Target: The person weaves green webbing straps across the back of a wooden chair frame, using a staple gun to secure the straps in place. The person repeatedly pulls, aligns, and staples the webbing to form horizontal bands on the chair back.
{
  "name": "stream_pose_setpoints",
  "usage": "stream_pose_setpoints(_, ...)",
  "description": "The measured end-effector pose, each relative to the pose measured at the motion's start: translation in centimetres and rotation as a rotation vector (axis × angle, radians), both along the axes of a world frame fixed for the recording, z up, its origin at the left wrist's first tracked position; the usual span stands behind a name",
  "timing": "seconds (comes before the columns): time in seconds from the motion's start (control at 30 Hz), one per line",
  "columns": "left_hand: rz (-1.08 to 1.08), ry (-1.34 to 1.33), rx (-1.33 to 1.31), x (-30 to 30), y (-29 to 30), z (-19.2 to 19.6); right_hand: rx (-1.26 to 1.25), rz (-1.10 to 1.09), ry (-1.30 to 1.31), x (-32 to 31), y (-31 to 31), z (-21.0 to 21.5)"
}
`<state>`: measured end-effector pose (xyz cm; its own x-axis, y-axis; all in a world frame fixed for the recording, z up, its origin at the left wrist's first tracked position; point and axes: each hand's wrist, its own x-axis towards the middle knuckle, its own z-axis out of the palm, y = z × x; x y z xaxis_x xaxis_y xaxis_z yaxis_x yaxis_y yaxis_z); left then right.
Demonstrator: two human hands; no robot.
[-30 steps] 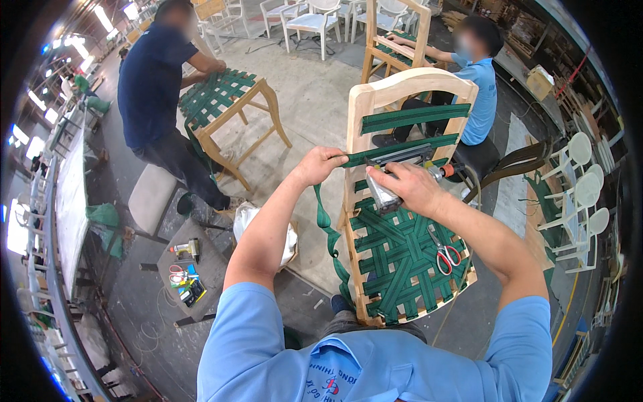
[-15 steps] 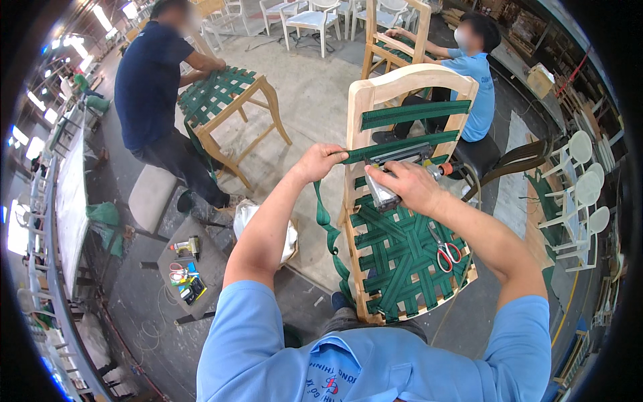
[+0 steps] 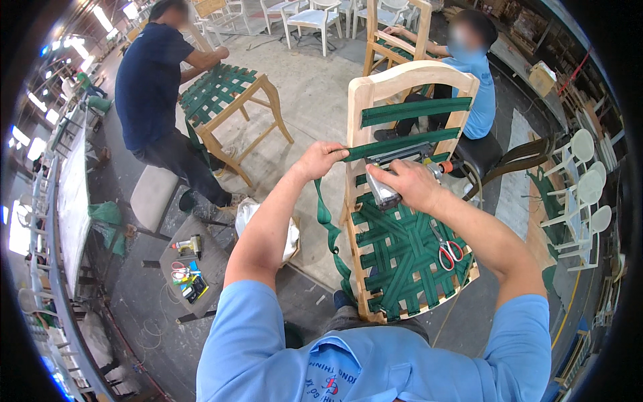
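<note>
A light wooden chair frame [image 3: 415, 71] stands before me, its seat woven with green webbing [image 3: 402, 268]. One green strap [image 3: 415, 143] runs across the backrest, below another fixed strap [image 3: 416, 111]. My left hand [image 3: 323, 161] pinches that lower strap at the left post; its loose tail [image 3: 323, 214] hangs twisted beside the chair. My right hand [image 3: 408, 182] is wrapped round a staple gun [image 3: 384, 192], which lies over the backrest just under the strap. A hose fitting shows at the gun's right end. Red-handled scissors [image 3: 449, 254] rest on the woven seat.
To the left, a padded stool [image 3: 194, 261] carries another staple gun [image 3: 188, 246], scissors and small packs. A co-worker in dark blue [image 3: 151, 87] bends over another webbed chair [image 3: 228, 104]. Another person in light blue [image 3: 475, 87] sits at the upper right. White chairs [image 3: 313, 20] stand behind.
Both my hands, the strap and the staple gun stay almost in place. The co-worker at the left has raised a hand slightly off the other chair.
</note>
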<state>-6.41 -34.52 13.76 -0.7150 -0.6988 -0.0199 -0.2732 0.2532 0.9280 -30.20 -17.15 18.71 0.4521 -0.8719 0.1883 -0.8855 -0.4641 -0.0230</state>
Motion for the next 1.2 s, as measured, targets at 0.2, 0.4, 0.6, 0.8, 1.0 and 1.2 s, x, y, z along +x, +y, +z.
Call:
stream_pose_setpoints(0.2, -0.001, 0.026, -0.235, -0.3, -0.8, -1.5, 0.169, -0.153, -0.118, 1.4, 2.0, 1.2)
stream_pose_setpoints(0.4, 0.196, -0.098, -0.193, -1.5, 2.0, -4.1, 0.980, -0.647, -0.744, -1.5, 7.9, -6.0)
stream_pose_setpoints(0.6, 0.529, -0.270, -0.092, -1.0, 12.2, -5.6, 1.473, -0.766, -1.480, -5.9, 13.3, -17.9)
stream_pose_setpoints(0.8, 0.719, -0.330, 0.168, 4.0, 28.7, -8.8, 1.552, -0.851, -1.456, -8.0, 13.6, -22.0)
stream_pose_setpoints(1.0, 1.076, -0.404, 0.349, 6.6, 45.7, -10.7, 1.457, -0.706, -1.269, -6.9, 12.9, -19.8)
stream_pose_setpoints(1.2, 0.954, 0.394, 0.968, -2.5, 48.6, -9.1, 1.514, -0.240, -1.409, -2.9, 12.3, -14.9)
